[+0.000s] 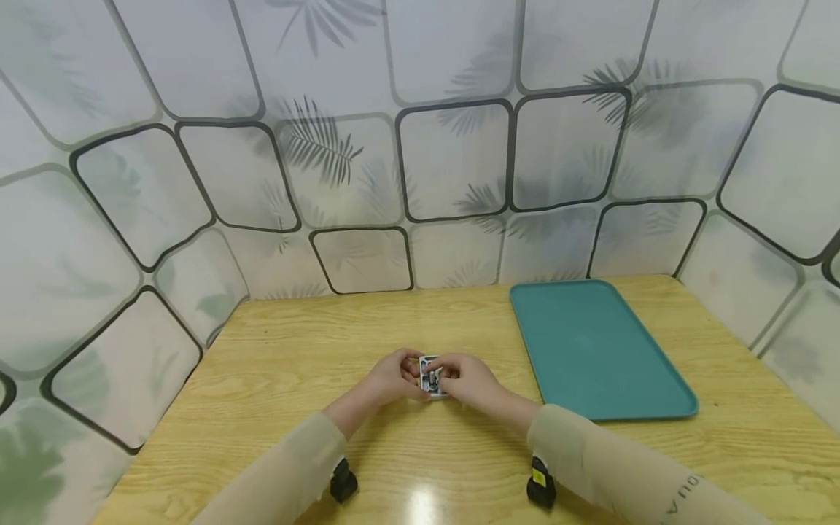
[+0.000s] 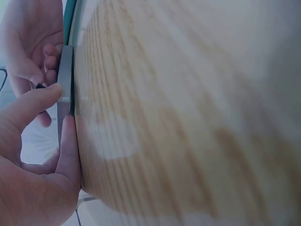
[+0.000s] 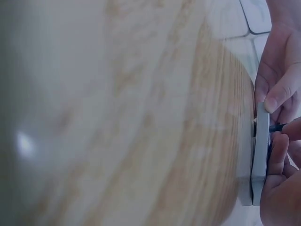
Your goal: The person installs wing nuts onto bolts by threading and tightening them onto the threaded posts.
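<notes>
A small, flat, silver-grey case (image 1: 425,359) with dark recesses on its upper face lies low over the wooden table between both hands. My left hand (image 1: 396,376) grips its left side, the thumb on the near edge; the left wrist view shows the case's thin side (image 2: 66,75) between thumb and fingers. From the right, my right hand (image 1: 471,379) reaches over the case. Its thumb and finger pinch a small dark, slim piece (image 3: 277,127) that stands up from the case's face. The fingers hide much of this piece, and its kind is not clear.
A teal tray (image 1: 590,350) lies on the table to the right, beyond the right forearm. Patterned curtain walls (image 1: 453,160) enclose the wooden table (image 1: 315,328) at the back and both sides. Black wrist devices (image 1: 541,485) hang beneath the sleeves.
</notes>
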Available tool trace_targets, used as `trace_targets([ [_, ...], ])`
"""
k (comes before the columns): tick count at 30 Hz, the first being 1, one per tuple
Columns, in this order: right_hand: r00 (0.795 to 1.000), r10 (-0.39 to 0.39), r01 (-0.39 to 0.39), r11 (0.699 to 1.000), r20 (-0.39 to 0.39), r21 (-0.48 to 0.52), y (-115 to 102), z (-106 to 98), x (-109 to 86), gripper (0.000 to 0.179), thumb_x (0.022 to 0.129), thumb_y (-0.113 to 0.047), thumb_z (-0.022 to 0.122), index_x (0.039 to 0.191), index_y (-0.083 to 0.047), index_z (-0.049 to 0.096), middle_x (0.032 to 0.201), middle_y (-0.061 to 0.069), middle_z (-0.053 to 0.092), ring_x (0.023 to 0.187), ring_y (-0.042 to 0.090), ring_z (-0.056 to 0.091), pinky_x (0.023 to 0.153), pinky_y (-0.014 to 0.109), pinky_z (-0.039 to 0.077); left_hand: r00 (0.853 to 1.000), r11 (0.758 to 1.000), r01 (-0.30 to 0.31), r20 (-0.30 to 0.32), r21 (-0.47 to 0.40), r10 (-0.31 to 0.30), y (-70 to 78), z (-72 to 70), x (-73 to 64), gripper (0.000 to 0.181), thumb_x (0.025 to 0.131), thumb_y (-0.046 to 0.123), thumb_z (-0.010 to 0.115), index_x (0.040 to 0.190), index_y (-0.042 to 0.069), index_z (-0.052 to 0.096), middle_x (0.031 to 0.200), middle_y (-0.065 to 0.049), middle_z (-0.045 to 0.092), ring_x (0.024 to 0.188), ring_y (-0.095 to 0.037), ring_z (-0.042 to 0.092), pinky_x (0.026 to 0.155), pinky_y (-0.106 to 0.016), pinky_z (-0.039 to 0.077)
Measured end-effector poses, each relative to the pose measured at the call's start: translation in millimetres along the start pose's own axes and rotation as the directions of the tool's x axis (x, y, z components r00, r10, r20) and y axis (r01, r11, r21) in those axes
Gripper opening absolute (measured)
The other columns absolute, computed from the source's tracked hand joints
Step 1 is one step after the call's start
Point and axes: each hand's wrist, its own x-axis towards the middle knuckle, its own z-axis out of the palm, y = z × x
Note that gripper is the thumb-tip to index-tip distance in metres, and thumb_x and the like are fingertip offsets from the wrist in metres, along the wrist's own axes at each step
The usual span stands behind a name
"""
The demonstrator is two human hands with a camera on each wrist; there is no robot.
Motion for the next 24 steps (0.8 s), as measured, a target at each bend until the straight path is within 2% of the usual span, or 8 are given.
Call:
trace_targets([
  [4,1.000,-0.005,0.005,1.000,-0.003,-0.022,0.4,-0.2,1.2,0.031,0.091,0.002,0.061,0.114,-0.008,0.079,0.079,0.000,0.059,0.064,0.010,0.046,0.055,0.022,0.036,1.000,1.000,0.017,-0.002,-0.007,-0.017,-0.2,0.5,0.5,0.077,0.078,-0.008,0.087,0.147,-0.002,0.054,0.105,-0.009,0.060,0.088,-0.017,0.060,0.076,-0.025,0.051],
  [9,1.000,-0.014,0.014,1.000,-0.014,-0.026,0.7,1.3,0.8,0.026,0.090,0.002,0.064,0.111,-0.004,0.078,0.078,0.000,0.061,0.059,0.008,0.044,0.052,0.021,0.036,1.000,1.000,0.009,0.005,-0.007,-0.009,1.5,-0.3,-1.4,0.076,0.078,-0.009,0.086,0.146,-0.002,0.054,0.105,-0.010,0.060,0.088,-0.018,0.060,0.075,-0.025,0.051],
  [13,0.999,-0.016,0.014,0.999,-0.046,-0.033,2.4,4.4,2.3,0.020,0.088,0.001,0.069,0.107,-0.002,0.076,0.078,0.000,0.060,0.060,0.008,0.045,0.054,0.020,0.036,1.000,1.000,0.002,0.004,-0.016,-0.002,3.3,-0.5,-2.7,0.075,0.077,-0.010,0.086,0.145,-0.003,0.054,0.104,-0.011,0.060,0.087,-0.017,0.059,0.075,-0.025,0.051],
  [18,0.996,-0.002,-0.005,0.997,-0.089,-0.075,2.1,9.6,3.3,0.008,0.088,-0.005,0.077,0.094,-0.005,0.072,0.074,-0.003,0.057,0.061,0.008,0.046,0.055,0.020,0.037,1.000,1.000,-0.001,0.009,-0.028,0.002,3.4,-0.7,-3.1,0.075,0.077,-0.011,0.086,0.145,-0.003,0.054,0.103,-0.010,0.060,0.086,-0.016,0.059,0.074,-0.024,0.050],
  [24,0.990,-0.018,-0.011,0.979,-0.138,-0.205,-4.5,14.2,-0.6,0.021,0.088,-0.012,0.082,0.081,-0.011,0.062,0.070,-0.002,0.057,0.061,0.010,0.047,0.056,0.022,0.037,1.000,1.000,-0.002,0.003,-0.027,0.002,2.7,-0.4,-1.8,0.074,0.077,-0.011,0.085,0.144,-0.004,0.054,0.102,-0.010,0.059,0.085,-0.016,0.058,0.075,-0.024,0.050],
])
